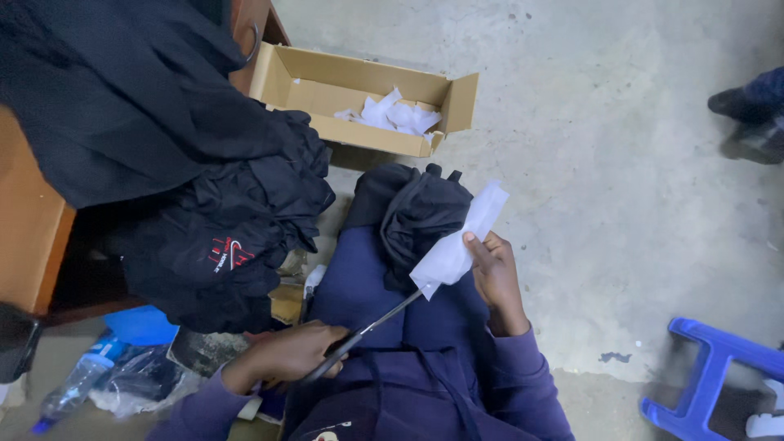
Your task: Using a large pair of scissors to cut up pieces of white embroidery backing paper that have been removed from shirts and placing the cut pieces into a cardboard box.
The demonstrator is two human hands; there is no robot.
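Scissors (371, 327) gripped in left hand (286, 353), tips at white paper strip (457, 241) pinched by right hand (494, 273).

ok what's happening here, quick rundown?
A seated person's left hand works scissors at the lower edge of a white fabric strip held up by the right hand. A black garment lies on their lap. A cardboard box ahead holds white scraps.

Purple hooded sweatshirt with drawstrings, long sleeves, dark blue trousers.
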